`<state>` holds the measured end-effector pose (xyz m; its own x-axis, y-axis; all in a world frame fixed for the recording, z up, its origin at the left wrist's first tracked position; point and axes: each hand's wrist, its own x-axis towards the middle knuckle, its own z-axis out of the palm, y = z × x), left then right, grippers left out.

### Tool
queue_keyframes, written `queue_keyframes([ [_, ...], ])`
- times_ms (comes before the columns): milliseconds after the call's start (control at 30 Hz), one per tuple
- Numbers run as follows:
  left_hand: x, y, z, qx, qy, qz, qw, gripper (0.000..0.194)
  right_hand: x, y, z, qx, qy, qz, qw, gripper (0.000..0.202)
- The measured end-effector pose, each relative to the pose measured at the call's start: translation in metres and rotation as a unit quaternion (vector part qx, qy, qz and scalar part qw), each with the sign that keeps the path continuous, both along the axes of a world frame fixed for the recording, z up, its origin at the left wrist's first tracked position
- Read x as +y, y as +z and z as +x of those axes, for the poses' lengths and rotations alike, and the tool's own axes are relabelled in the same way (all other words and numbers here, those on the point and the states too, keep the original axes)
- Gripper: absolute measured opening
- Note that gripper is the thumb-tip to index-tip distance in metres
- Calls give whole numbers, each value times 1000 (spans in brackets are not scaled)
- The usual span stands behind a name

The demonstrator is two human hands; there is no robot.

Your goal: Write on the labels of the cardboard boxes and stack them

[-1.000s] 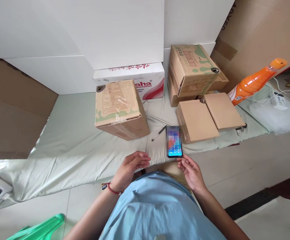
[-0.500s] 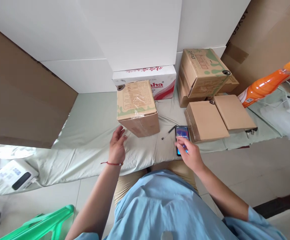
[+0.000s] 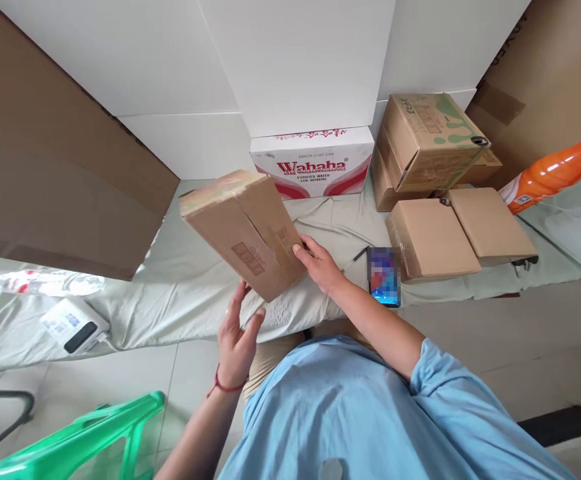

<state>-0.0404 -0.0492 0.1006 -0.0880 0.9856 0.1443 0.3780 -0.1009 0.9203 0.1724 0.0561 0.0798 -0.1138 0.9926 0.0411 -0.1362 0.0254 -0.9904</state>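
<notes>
A brown cardboard box [image 3: 243,233] is tilted over the cloth-covered table in front of me, its taped, printed side turned towards me. My right hand [image 3: 321,268] grips its right lower corner, thumb on the near face and the other fingers partly hidden behind. Below the box's lower left edge, my left hand [image 3: 239,337] is open with fingers apart; one fingertip reaches the edge, though whether it touches I cannot tell. To the right of my right hand lie a phone [image 3: 384,277] with a lit screen and a dark pen [image 3: 359,255].
Behind the box stands a white and red Wahaha water carton [image 3: 315,167]. More cardboard boxes [image 3: 433,237] are grouped at the right, beside an orange bottle [image 3: 555,170]. A large brown panel [image 3: 60,160] and a white device [image 3: 75,325] are at the left; a green stool [image 3: 95,433] stands below.
The box has gone from upright to tilted, its side now facing me. My right hand has left the phone and taken hold of the box. The view has shifted slightly.
</notes>
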Motion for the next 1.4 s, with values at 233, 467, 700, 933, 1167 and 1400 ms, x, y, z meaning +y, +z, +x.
queue_keyframes([
  [233,-15,16,-17,234,31,154,960,65,10,-8,-77,-31,73,-91,993,45],
  [467,49,-15,-31,272,85,111,952,82,-60,-8,-7,-50,111,-76,990,27],
  [700,119,-2,-50,275,39,119,953,67,-153,-10,90,-67,-27,-147,986,39],
  [933,194,3,-83,380,52,126,915,77,-210,-15,130,-60,-155,-189,968,48],
  [1167,220,15,-93,424,55,84,900,99,-225,-24,141,-71,-186,-203,959,54],
  [1400,228,15,-101,446,53,88,889,96,-230,-26,137,-67,-168,-220,958,53],
])
